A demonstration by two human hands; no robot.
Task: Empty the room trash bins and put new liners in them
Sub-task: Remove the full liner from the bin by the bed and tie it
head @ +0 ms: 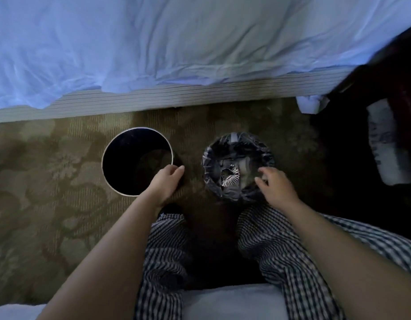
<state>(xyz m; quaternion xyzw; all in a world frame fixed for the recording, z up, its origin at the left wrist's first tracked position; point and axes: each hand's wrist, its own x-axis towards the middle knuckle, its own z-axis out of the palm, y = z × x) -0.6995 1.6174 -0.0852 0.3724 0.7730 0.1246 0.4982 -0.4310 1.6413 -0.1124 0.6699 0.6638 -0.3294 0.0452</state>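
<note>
Right hand (277,184), fingers spread and holding nothing, hovers over the near-right edge of the lined bin (208,162), the closer hand to it; left hand (168,180) sits at the rim of the bare bin (121,162) just left, grip unclear; patterned carpet (61,181) beneath, a bed (153,54) just beyond

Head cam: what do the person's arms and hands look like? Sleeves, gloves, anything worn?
Both forearms are bare as far as the frame shows, with no sleeves. The left hand and right hand wear no gloves, and no watch, band or ring is visible. Below them are black-and-white checked trousers.
</note>
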